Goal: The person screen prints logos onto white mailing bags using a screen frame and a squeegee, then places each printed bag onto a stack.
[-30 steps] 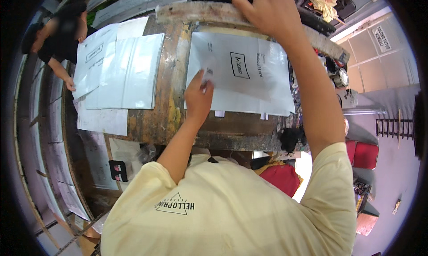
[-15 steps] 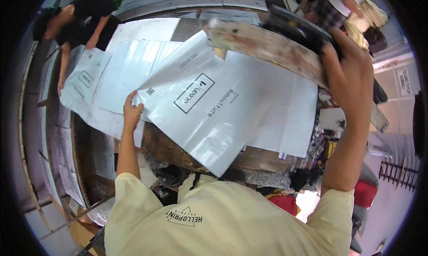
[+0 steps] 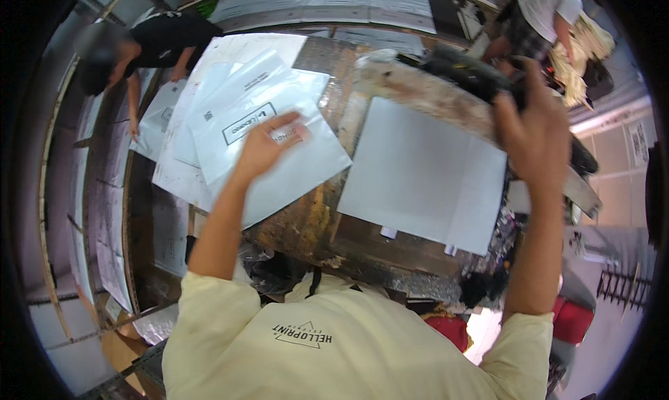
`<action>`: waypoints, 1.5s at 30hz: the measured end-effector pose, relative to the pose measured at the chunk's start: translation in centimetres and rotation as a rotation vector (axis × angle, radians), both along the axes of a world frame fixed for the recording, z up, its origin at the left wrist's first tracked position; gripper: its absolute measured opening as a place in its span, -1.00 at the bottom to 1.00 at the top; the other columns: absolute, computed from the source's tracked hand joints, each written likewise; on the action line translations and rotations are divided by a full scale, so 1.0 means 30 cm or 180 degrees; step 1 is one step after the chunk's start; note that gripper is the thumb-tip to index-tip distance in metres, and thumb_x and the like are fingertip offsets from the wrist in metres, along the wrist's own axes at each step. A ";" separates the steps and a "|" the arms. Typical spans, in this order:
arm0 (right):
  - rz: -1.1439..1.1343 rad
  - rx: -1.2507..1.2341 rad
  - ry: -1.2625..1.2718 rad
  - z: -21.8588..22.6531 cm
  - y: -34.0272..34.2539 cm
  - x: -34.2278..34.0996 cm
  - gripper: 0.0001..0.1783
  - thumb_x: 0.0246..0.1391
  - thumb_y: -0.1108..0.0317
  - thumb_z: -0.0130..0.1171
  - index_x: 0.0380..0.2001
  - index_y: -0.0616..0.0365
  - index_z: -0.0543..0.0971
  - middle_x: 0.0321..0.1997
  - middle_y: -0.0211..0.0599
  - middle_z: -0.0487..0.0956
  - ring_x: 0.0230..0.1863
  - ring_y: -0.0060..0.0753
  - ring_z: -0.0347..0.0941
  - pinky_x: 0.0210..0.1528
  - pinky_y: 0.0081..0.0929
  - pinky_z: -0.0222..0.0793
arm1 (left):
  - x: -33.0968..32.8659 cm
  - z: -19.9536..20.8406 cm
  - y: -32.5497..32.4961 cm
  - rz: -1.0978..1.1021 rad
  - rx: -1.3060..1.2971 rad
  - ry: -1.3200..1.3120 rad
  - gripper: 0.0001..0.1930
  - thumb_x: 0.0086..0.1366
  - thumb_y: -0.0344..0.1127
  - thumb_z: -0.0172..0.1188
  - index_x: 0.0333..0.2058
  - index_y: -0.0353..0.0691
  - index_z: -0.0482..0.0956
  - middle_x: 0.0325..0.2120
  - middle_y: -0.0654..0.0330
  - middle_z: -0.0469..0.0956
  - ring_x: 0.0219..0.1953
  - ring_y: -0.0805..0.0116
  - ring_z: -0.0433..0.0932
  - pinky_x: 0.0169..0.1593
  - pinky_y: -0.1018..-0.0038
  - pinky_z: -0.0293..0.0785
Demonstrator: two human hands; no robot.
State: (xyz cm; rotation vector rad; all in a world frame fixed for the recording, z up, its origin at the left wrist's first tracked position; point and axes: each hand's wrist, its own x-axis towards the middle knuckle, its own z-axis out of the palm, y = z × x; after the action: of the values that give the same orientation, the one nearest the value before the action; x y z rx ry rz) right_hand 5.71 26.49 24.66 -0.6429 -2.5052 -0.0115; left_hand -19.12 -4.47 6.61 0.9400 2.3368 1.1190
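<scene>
My left hand (image 3: 263, 145) lies with fingers stretched across a white printed plastic bag (image 3: 279, 180), on top of other white bags or sheets at the table's left. Motion smears its fingertips over the dark print. My right hand (image 3: 535, 132) is at the right end of a worn wooden frame (image 3: 425, 93), thumb and forefinger apart. Whether it touches the frame cannot be told. Beside the frame's far edge is a black object (image 3: 463, 69). A flat white rectangular sheet or board (image 3: 425, 177) lies between my hands, nearer to me than the frame.
A co-worker in black (image 3: 171, 41) at the far left handles another white bag (image 3: 157, 125). Another person (image 3: 547, 17) is at the far right beside cream cloth (image 3: 582, 58). White-sheeted racks (image 3: 327, 6) stand behind the stained wooden table (image 3: 300, 222). Dark clutter (image 3: 484, 285) sits at its right corner.
My left hand has carried the printed bag left onto the pile and let go of its corner, baring the white sheet. My right hand has lowered slightly, its fingers spreading more.
</scene>
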 end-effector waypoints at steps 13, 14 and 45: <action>0.0760 -0.1342 -0.1293 -0.912 -0.341 0.423 -0.64 0.10 0.03 0.35 -0.13 0.00 0.65 -0.23 -0.28 0.57 -0.13 -0.11 0.52 -0.15 -0.12 0.51 | 0.677 -0.467 -0.071 0.1483 0.1351 -0.4538 0.21 0.23 0.72 -0.27 0.32 -0.48 0.22 0.15 -0.24 0.46 0.19 -0.07 0.52 0.30 0.15 0.47; 0.0766 -0.1267 -0.1293 -0.953 -0.361 0.425 -0.63 0.08 0.05 0.37 -0.12 0.00 0.64 -0.21 -0.28 0.58 -0.12 -0.12 0.52 -0.16 -0.15 0.52 | 0.673 -0.509 -0.072 0.1486 0.1248 -0.4531 0.21 0.22 0.73 -0.28 0.32 -0.46 0.23 0.13 -0.23 0.47 0.18 -0.06 0.52 0.31 0.14 0.45; 0.0618 -0.0564 -0.1303 -1.070 0.419 -0.230 -0.64 0.18 -0.02 0.26 -0.08 -0.08 0.58 -0.16 -0.24 0.61 -0.04 -0.02 0.58 -0.09 0.00 0.54 | 0.693 -0.475 -0.137 0.0914 0.1182 -0.4152 -0.06 0.43 0.53 -0.44 0.33 -0.25 0.25 0.10 -0.07 0.57 0.16 0.07 0.56 0.30 0.06 0.42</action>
State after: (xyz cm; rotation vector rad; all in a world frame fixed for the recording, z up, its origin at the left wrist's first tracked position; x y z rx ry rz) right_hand -1.18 39.05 -7.43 -0.5025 -2.9816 0.1681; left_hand 1.68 -8.58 -7.65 -0.1414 1.1925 1.6075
